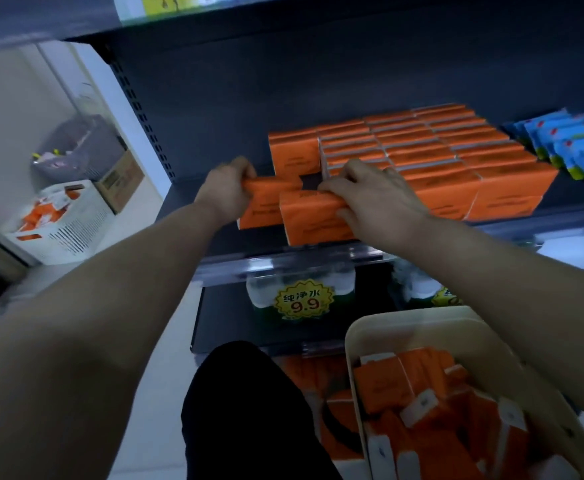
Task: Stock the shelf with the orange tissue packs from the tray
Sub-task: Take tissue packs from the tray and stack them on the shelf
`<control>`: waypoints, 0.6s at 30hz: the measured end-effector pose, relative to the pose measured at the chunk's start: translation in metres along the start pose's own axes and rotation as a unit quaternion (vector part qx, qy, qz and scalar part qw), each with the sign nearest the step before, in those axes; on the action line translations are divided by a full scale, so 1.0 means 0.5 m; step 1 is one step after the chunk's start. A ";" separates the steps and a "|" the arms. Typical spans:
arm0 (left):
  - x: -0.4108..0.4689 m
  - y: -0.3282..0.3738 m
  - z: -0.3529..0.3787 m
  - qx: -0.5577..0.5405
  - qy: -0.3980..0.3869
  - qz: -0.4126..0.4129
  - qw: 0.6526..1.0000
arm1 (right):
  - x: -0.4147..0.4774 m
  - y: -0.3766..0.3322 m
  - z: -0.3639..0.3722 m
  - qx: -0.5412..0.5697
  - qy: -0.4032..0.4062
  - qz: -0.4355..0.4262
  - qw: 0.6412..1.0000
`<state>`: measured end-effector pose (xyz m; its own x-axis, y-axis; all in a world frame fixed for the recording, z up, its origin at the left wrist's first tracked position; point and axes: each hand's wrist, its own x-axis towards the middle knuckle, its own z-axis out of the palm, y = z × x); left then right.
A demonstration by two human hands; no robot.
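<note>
Head view: both hands are grasping. The left hand [226,190] curls over the top edge of one orange plastic-wrapped tissue pack [266,206]. The right hand [375,199] grips a second orange pack [313,221] just in front of it. Both packs are upright at the front left of the dark grey metal shelf [570,199], beside the stocked block of orange packs [439,150].

To place them well, I would keep each pack upright, slide it right until it meets the block, and square its face with the front row before letting go. One at a time looks safer, since the two packs overlap and could knock each other over.

More orange packs lie jumbled in the cream plastic tray [404,317] at lower right, so much is left to stock. Blue wrapped packs [567,143] border the block on the right, so new rows can only go leftward. Bottled water with a yellow price tag [302,299] sits on the shelf below. A white slatted crate [65,223] stands well apart on the left.
</note>
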<state>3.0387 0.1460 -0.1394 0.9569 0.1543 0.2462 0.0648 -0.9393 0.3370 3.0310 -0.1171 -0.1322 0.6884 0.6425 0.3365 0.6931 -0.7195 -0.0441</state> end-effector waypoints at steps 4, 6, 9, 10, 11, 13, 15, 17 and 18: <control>0.048 -0.009 0.035 -0.074 0.025 0.003 0.997 | 0.049 0.006 0.021 -0.008 0.001 -0.003 1.000; 0.075 -0.009 0.053 -0.103 0.019 0.003 0.994 | 0.074 0.009 0.034 -0.013 0.007 -0.006 1.000; 0.113 -0.021 0.080 -0.128 -0.017 0.002 0.992 | 0.102 0.006 0.059 -0.011 0.011 -0.005 1.000; 0.122 -0.026 0.083 -0.113 -0.028 0.008 0.993 | 0.109 0.003 0.067 -0.007 0.008 -0.007 1.000; 0.131 -0.031 0.083 -0.088 -0.038 0.017 0.995 | 0.115 0.000 0.073 -0.003 0.005 -0.009 1.000; 0.149 -0.041 0.079 -0.037 -0.053 0.044 0.997 | 0.130 -0.003 0.084 -0.003 -0.001 -0.012 1.000; 0.171 -0.044 0.074 0.010 -0.053 0.082 0.995 | 0.144 0.001 0.092 -0.011 0.004 -0.008 1.000; 0.200 -0.045 0.074 0.065 -0.044 0.119 0.990 | 0.161 0.012 0.098 -0.028 0.018 0.006 0.999; 0.215 -0.047 0.078 0.084 -0.038 0.131 0.987 | 0.170 0.020 0.101 -0.033 0.020 0.013 0.999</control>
<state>3.1512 0.1728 -0.1563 0.9649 -0.1179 0.2348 -0.1477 -0.9825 0.1136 3.1069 -0.0564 -0.1516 0.6961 0.6132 0.3734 0.6585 -0.7525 0.0081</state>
